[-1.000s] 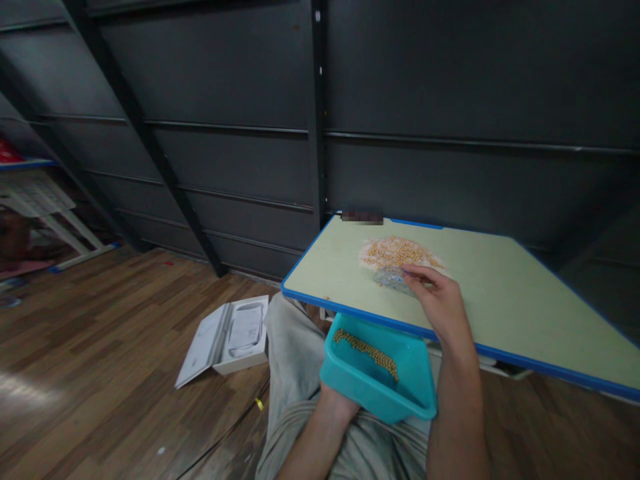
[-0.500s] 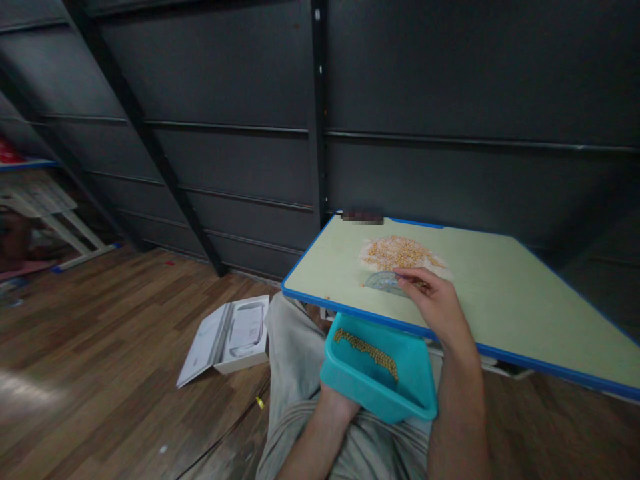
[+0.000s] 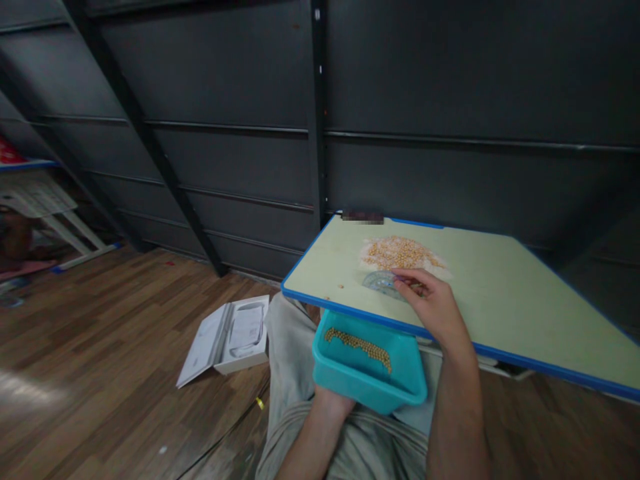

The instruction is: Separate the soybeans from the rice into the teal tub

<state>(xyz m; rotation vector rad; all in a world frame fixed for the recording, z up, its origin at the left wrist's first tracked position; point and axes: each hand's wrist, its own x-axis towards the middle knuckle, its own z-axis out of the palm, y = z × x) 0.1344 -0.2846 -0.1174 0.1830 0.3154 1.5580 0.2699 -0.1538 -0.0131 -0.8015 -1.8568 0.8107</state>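
Observation:
With thumb and fingertips, my right hand [image 3: 425, 288] pinches a clear protractor [image 3: 381, 283] low over the table top. Just beyond the protractor lies a pile of yellow beans or kernels mixed with white grains [image 3: 400, 253]. Under the table's near edge, a teal plastic bin [image 3: 370, 393] sits above my lap, with a strip of greenish-yellow beans [image 3: 360, 344] along its floor. My left hand [image 3: 334, 403] supports the bin from below at its near left side, its fingers hidden beneath. A few loose beans [image 3: 341, 287] lie left of the protractor.
The pale table [image 3: 520, 300] has a raised-looking blue edge above the bin. On the wooden floor at left lie an open white box [image 3: 243, 333] and a cable [image 3: 225, 433]. A dark panelled wall [image 3: 450, 80] stands behind the table. Another table [image 3: 40, 193] is at far left.
The teal bin and my left hand have shifted slightly left and up toward the table edge. The protractor moved slightly left, and a loose bean now lies farther left on the table.

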